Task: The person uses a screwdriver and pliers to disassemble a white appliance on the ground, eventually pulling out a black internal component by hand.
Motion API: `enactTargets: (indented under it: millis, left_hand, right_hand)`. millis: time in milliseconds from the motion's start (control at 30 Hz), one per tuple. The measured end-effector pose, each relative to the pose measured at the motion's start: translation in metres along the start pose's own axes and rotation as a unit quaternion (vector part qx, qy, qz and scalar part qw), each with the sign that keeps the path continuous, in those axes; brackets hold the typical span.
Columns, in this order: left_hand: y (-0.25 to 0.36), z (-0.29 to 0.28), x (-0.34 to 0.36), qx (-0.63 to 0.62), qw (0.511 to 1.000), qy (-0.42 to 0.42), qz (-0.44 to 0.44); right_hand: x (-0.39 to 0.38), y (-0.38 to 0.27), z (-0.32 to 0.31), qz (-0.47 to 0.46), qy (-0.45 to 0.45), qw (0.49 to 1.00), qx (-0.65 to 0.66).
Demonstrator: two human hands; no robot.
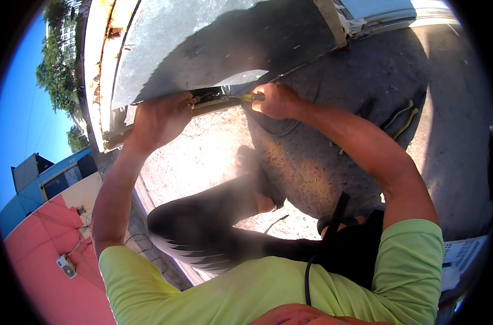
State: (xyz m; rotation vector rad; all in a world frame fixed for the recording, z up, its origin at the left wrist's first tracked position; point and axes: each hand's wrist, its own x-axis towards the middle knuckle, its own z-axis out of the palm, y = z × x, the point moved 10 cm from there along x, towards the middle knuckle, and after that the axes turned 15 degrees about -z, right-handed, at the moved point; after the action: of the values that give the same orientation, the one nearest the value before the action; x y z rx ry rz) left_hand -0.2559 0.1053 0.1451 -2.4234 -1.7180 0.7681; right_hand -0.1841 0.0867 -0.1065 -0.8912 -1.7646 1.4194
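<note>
My right hand (279,101) is closed around the yellow and dark handle of a screwdriver (252,97). Its thin shaft points left, into a gap under the lower edge of a grey metal panel (203,49). At the left end of that gap my left hand (162,120) is closed, back turned up, with thumb and fingers pinched at the frame's edge. Something small and metallic shows at its fingertips, too small to name. Dark parts (207,95) sit inside the gap between both hands. The panel hides most of what lies inside.
Yellow-handled pliers (406,123) lie on the concrete ground (306,162) to the right. Rusty white edging (103,59) runs up the panel's left side. My bent leg (203,216) is below the hands. A white slotted plastic thing (463,257) stands at lower right.
</note>
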Motion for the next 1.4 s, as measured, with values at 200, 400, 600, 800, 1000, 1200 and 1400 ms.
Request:
enactTargets:
  millis: [200, 400, 600, 800, 1000, 1200, 1400]
  left_hand:
    - [-0.005, -0.017, -0.011, -0.064, 0.995, 0.003, -0.078]
    - [-0.009, -0.027, -0.015, -0.059, 0.987, 0.000, -0.152]
    - [-0.017, -0.023, -0.015, -0.051, 0.980, -0.007, -0.193]
    - [-0.030, -0.016, -0.014, -0.024, 0.970, -0.014, -0.241]
    - [-0.028, -0.016, -0.013, 0.011, 0.961, -0.010, -0.276]
    - [-0.019, -0.014, -0.010, 0.044, 0.972, 0.013, -0.229]
    - [0.008, 0.006, -0.018, 0.080, 0.987, 0.089, -0.110]
  right_hand:
    - [-0.001, 0.002, 0.000, -0.011, 0.030, 0.999, -0.005]
    - [-0.003, 0.006, 0.001, -0.022, 0.053, 0.998, 0.008]
    - [-0.008, 0.002, -0.001, -0.033, 0.049, 0.998, -0.004]
    - [-0.006, -0.002, 0.005, -0.041, 0.040, 0.998, -0.008]
    - [-0.004, -0.005, 0.001, -0.024, 0.022, 0.999, 0.015]
    - [-0.001, 0.000, 0.004, -0.024, 0.016, 1.000, 0.012]
    - [-0.008, -0.004, 0.013, -0.030, -0.005, 0.999, 0.034]
